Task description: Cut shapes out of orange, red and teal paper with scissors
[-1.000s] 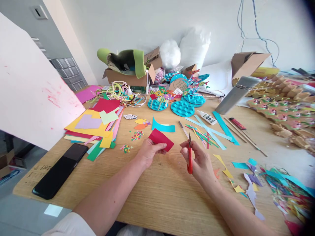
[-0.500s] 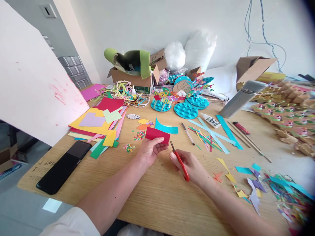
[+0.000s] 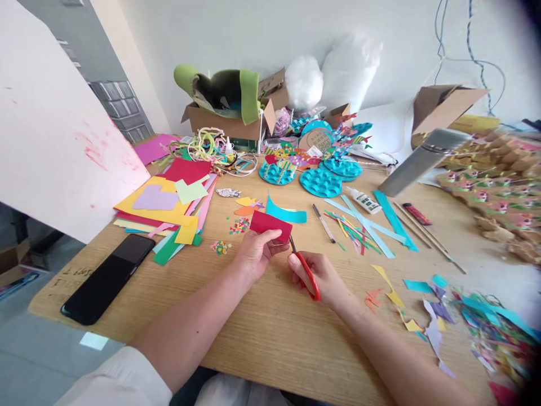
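A dark red paper piece is pinched in my left hand, thumb on top and fingers beneath. My right hand is closed round the red-handled scissors, whose blades meet the paper's lower right corner. Just behind the red piece lies a curved blue paper. Orange and yellow paper shapes and small heaps of coloured confetti are to the left of it.
Stacked coloured papers and a black phone lie at left. A pen, glue bottle, paper strips and grey cylinder stand or lie at right. Scraps cover the front right; blue discs sit behind.
The scissors have moved slightly left and up, and their blades now reach the red paper's corner. The camera view has shifted a little.
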Demonstrator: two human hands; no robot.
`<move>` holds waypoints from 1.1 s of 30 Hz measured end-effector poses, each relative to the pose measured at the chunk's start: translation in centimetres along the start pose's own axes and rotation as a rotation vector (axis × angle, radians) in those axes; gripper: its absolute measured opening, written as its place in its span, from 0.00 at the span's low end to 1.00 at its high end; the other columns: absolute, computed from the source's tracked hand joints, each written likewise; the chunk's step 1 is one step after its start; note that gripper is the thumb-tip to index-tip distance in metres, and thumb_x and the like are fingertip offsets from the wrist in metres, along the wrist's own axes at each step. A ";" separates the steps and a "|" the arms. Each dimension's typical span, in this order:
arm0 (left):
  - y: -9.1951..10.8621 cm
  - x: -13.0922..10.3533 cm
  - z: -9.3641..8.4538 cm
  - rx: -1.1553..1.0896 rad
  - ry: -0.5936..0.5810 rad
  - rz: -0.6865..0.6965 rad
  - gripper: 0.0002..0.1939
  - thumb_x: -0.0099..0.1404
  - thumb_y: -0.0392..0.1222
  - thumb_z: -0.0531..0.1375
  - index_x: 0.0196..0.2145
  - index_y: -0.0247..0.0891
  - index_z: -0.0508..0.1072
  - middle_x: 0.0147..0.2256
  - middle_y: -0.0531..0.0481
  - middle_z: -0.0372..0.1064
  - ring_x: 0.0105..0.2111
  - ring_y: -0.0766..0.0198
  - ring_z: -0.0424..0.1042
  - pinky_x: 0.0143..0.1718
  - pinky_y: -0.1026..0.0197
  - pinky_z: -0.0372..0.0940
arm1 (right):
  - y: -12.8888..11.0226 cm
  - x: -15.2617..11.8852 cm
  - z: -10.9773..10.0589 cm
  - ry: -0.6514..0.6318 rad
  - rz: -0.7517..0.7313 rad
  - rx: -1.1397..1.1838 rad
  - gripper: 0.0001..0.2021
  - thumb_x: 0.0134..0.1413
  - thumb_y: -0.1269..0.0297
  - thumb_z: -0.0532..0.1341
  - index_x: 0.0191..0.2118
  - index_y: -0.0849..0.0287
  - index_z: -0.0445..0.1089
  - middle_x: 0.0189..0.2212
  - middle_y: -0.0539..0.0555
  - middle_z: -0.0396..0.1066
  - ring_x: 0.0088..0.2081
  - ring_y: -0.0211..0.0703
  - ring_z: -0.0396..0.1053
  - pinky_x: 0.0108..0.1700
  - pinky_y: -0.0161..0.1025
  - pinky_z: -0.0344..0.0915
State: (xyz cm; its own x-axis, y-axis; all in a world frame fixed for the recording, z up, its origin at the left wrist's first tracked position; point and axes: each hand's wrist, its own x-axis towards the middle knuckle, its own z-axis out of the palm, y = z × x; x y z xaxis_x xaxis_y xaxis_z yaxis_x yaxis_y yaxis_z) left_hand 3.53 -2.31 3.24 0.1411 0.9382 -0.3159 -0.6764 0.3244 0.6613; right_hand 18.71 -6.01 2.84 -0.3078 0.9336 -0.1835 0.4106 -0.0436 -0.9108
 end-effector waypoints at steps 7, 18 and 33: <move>-0.3 -0.2 0.1 0.029 -0.044 -0.009 0.15 0.41 0.37 0.73 0.28 0.33 0.76 0.27 0.49 0.76 0.25 0.65 0.74 0.29 0.61 0.71 | 0.3 -0.1 -0.1 -0.013 0.001 0.060 0.30 0.54 0.32 0.54 0.24 0.59 0.62 0.16 0.50 0.64 0.18 0.36 0.60 0.21 0.34 0.53; -0.5 -0.3 0.0 0.079 -0.071 -0.007 0.14 0.43 0.38 0.73 0.28 0.33 0.77 0.26 0.49 0.76 0.25 0.64 0.73 0.29 0.62 0.69 | -0.3 -0.3 -0.2 -0.010 0.046 0.104 0.30 0.49 0.32 0.58 0.23 0.58 0.62 0.15 0.49 0.63 0.16 0.35 0.59 0.19 0.33 0.53; -0.9 -0.5 0.2 0.101 -0.003 0.018 0.12 0.43 0.40 0.72 0.25 0.33 0.76 0.23 0.49 0.73 0.23 0.65 0.71 0.30 0.60 0.68 | -0.4 -0.4 -0.1 -0.013 0.026 0.098 0.29 0.51 0.34 0.59 0.23 0.59 0.62 0.17 0.49 0.63 0.18 0.35 0.61 0.20 0.33 0.55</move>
State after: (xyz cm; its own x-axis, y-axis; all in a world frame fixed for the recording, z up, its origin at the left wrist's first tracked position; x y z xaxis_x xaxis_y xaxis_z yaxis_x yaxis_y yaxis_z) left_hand 4.20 -3.10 2.93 0.1321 0.9442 -0.3018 -0.6021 0.3183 0.7322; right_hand 18.75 -6.30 3.33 -0.3096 0.9269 -0.2122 0.3332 -0.1032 -0.9372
